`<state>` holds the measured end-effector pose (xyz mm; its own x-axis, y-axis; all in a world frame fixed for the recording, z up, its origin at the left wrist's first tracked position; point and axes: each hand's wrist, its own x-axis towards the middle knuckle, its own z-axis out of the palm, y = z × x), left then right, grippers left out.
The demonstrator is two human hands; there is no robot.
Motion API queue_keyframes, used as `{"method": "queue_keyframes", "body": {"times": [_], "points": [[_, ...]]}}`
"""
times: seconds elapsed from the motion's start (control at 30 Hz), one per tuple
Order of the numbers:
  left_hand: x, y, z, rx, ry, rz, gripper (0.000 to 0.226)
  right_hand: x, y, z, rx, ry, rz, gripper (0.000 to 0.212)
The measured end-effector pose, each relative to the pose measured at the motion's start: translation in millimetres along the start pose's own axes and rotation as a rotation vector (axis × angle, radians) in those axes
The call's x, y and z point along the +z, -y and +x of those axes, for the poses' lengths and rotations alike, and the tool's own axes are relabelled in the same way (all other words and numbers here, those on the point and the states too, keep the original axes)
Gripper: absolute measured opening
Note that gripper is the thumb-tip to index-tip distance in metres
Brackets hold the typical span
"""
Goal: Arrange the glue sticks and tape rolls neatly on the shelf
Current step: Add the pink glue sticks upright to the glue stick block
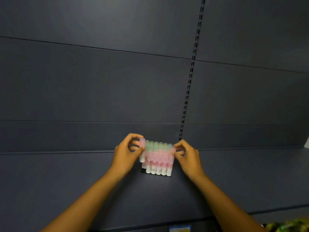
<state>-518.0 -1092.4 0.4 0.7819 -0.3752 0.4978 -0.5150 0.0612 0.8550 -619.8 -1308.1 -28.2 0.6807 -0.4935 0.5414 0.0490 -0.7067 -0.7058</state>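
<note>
On a dark shelf, a block of upright glue sticks stood in tight rows. The left hand pinched a pink-capped stick at the block's left edge. The right hand pinched another stick at the right edge, likely squaring the rows.

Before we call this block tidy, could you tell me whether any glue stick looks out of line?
Yes: the pink-capped stick pinched by the left hand stands higher than the block of glue sticks, off its left edge.

Dark blue-grey back panels rise behind the display, divided by a slotted metal upright. A pale label sits at the lower edge, with blurred yellow-green packaging in the bottom right corner.
</note>
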Motion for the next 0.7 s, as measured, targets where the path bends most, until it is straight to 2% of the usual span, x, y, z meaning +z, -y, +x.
{"method": "queue_keyframes", "body": {"times": [0.3,0.6,0.7], "points": [[1,-1,-12,-0.002,-0.045,0.040,0.025,1,-7,0,-0.020,0.041,-0.090,0.011],[4,7,-5,-0.006,-0.005,0.046,0.026,0,-7,-1,0.039,0.110,-0.060,0.011],[2,12,-4,-0.017,0.012,0.053,0.027,-6,-2,4,0.029,0.152,-0.117,0.007]]}}
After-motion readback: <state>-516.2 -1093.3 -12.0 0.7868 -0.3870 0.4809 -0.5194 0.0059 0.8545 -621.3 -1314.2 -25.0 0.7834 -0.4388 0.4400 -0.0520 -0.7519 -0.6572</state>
